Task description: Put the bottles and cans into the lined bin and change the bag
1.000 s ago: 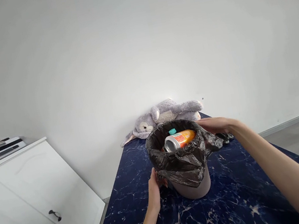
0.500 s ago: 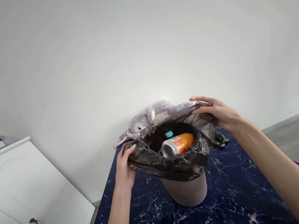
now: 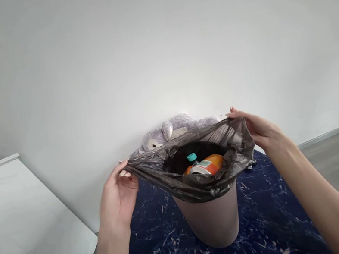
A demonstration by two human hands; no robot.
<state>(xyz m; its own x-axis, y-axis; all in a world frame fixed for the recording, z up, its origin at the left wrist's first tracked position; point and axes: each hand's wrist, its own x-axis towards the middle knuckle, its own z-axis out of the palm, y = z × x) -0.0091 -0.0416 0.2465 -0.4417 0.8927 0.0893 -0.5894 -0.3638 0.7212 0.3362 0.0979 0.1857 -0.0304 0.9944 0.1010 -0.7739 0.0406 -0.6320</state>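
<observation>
A black trash bag point(image 3: 197, 190) lines a pinkish-grey trash bin point(image 3: 214, 220), its upper edge stretched wide between my hands. My left hand point(image 3: 118, 193) pinches the bag's edge at the left. On the other side, my right hand point(image 3: 258, 129) grips the edge at the back right. Inside the bag lie an orange can point(image 3: 210, 164) and a bottle with a teal cap point(image 3: 191, 157); the bottle's body is mostly hidden. Whatever lies deeper in the bag cannot be seen.
The bin stands on a dark blue marble-patterned table point(image 3: 162, 237). Behind it a grey plush toy point(image 3: 161, 135) rests against the white wall. A white cabinet point(image 3: 24, 214) with a dark handle stands at the left.
My left hand has moved outward and up, pulling the bag's edge to the left. My right hand has shifted slightly right. The bag's mouth is wider, and more of the bin's side shows.
</observation>
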